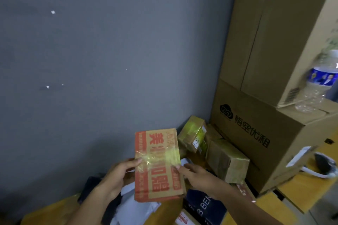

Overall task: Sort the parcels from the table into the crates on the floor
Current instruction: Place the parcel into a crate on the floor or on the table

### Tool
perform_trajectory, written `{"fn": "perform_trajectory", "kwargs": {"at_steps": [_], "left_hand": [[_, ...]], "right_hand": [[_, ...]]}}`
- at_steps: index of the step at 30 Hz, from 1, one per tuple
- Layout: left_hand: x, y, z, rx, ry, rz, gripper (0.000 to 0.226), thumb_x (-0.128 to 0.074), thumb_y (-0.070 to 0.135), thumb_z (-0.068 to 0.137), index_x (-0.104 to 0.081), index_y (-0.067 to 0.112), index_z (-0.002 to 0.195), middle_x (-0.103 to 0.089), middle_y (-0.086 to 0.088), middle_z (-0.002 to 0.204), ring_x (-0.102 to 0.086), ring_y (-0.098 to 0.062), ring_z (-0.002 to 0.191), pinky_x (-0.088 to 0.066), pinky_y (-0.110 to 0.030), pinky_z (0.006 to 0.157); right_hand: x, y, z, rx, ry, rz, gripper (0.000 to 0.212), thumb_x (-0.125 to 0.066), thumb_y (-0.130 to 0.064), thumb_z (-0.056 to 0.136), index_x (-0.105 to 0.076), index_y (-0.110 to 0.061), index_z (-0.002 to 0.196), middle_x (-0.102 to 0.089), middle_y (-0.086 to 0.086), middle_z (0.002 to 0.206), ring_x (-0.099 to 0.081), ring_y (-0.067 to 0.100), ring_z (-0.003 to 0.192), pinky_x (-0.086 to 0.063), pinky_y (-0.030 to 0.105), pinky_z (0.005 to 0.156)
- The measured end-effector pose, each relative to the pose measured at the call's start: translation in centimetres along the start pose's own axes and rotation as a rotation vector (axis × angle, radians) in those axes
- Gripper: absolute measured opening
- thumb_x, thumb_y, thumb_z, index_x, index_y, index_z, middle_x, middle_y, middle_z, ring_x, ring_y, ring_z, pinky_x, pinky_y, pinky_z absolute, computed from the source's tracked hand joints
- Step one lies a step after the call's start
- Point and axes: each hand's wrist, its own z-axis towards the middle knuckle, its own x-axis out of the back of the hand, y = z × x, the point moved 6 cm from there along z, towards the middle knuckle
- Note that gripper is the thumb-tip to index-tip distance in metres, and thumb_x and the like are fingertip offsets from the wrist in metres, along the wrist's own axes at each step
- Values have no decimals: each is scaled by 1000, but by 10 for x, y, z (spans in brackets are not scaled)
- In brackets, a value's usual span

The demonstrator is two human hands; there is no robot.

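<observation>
head view: flat cardboard parcel (158, 165) held above table (49, 210).
left hand (117, 175) and right hand (194, 173) fingers clamped on its side edges.

"悟空优租" on big carton (256, 133); "BEN" on dark box (203, 206)

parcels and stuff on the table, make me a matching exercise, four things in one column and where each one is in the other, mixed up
Things:
1. red-printed parcel
2. water bottle
3. taped brown parcel
4. dark blue box

Places:
A. on top of the large logo carton
B. at the foot of the large logo carton
C. held up between the left hand and right hand
D. lying below the right forearm

Pairs: 1-C, 2-A, 3-B, 4-D
</observation>
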Motion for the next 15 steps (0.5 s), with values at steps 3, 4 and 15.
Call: {"fn": "perform_trajectory", "kwargs": {"at_steps": [3,4,15], "left_hand": [[2,-2,-3,8,27,-125,39,-70,29,81,-75,-1,106,-75,-20,101,-74,-31,88,-53,-40,80],[3,-3,-4,13,34,-155,40,-70,30,80,-75,-1,104,-74,-20,96,-73,-30,83,-53,-42,79],[-20,14,-5,-149,129,52,93,-92,63,53,-55,25,129,-72,-5,118,-72,-24,105,-58,-47,91]], "right_hand": [[-12,-17,-13,53,-34,194,56,-59,-69,89,-70,-26,124,-74,-2,119,-67,21,116,-50,47,107],[-15,-23,-15,79,-43,250,46,-58,-59,95,-72,-23,119,-76,0,114,-70,22,113,-52,47,104],[-26,-70,-34,347,434,63,56,-77,-72,65,-73,-30,101,-77,-14,92,-73,4,88,-61,35,85]]}}
